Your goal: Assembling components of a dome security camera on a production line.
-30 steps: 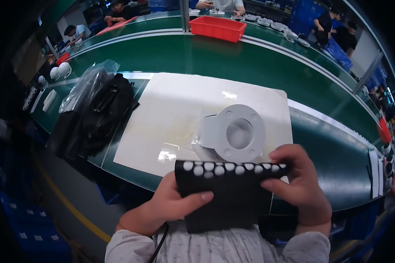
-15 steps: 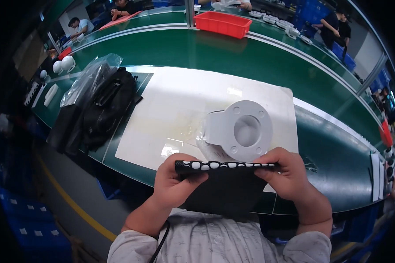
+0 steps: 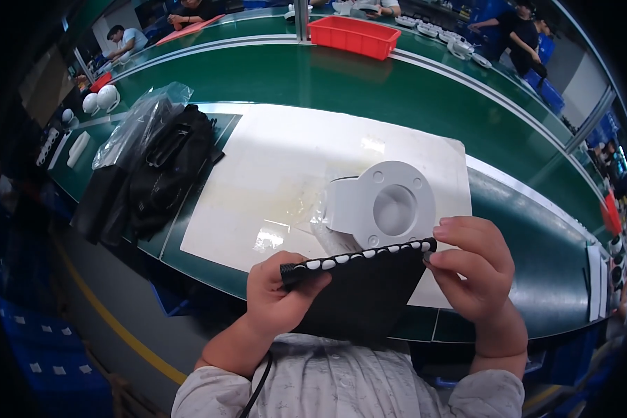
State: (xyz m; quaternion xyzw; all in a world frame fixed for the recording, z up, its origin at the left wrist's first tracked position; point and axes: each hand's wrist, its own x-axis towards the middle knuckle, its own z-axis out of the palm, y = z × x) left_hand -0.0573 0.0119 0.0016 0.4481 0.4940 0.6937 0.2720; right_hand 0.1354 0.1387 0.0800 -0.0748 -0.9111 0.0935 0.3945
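Head view shows both hands pinching a black pouch (image 3: 359, 296) edged with white dots: left hand (image 3: 279, 299) at nine o'clock, right hand (image 3: 474, 268) at three (keeping it taut), below the white flanged part (image 3: 386, 205) on the mat (image 3: 272, 174).

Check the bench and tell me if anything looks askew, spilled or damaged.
Nothing looks spilled or damaged. Both hands, left and right, hold a black pouch tilted, its right end higher. The white flanged part lies on crumpled clear wrap on the white mat, not squared to it.
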